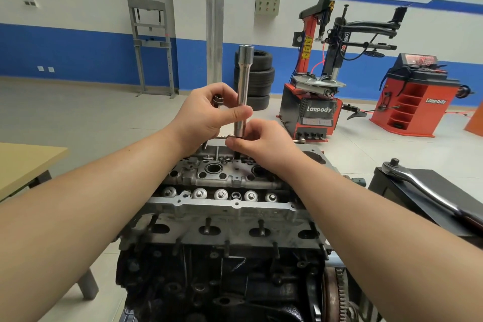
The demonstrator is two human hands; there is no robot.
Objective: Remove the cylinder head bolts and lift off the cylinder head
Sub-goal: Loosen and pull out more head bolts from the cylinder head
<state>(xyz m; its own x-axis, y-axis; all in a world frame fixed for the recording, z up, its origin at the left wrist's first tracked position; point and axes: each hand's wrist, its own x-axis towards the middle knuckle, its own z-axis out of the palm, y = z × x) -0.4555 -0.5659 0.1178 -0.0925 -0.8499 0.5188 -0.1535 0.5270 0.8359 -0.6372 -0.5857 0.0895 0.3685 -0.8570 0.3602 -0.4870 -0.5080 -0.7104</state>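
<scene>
The grey aluminium cylinder head (227, 206) sits on the dark engine block (222, 277) in the middle of the view, with valve tops and stud holes showing. A long chrome socket (243, 89) stands upright above the head's far side. My left hand (206, 115) grips its shaft with thumb and fingers and also holds a small dark part in the palm. My right hand (258, 141) pinches something at the socket's lower end, where a dark bolt shank (237, 156) runs down into the head. The bolt's top is hidden by my fingers.
A ratchet wrench (428, 188) lies on a black box at the right. A wooden table (23, 165) stands at the left. Behind are stacked tyres (261, 78), a red tyre changer (313, 102) and a red wheel balancer (415, 102).
</scene>
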